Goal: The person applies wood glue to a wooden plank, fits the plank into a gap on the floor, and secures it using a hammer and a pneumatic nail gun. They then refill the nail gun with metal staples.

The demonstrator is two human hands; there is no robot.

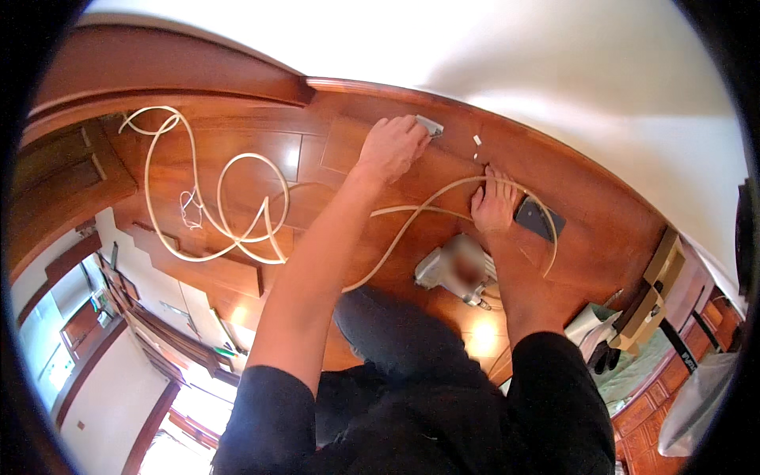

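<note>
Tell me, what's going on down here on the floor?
Someone is working with bare hands on a wooden floor beside a white wall. Their left hand grips a small, pale, flat piece. Their right hand rests palm down, close to a dark, flat object. A pale cable lies in loops and passes at the right hand's fingers.

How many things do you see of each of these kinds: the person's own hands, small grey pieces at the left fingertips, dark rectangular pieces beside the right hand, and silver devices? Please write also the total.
Hands: 2 (left hand, right hand)
Small grey piece: 1
Dark rectangular piece: 1
Silver device, partly blurred: 1
Total: 5
</note>
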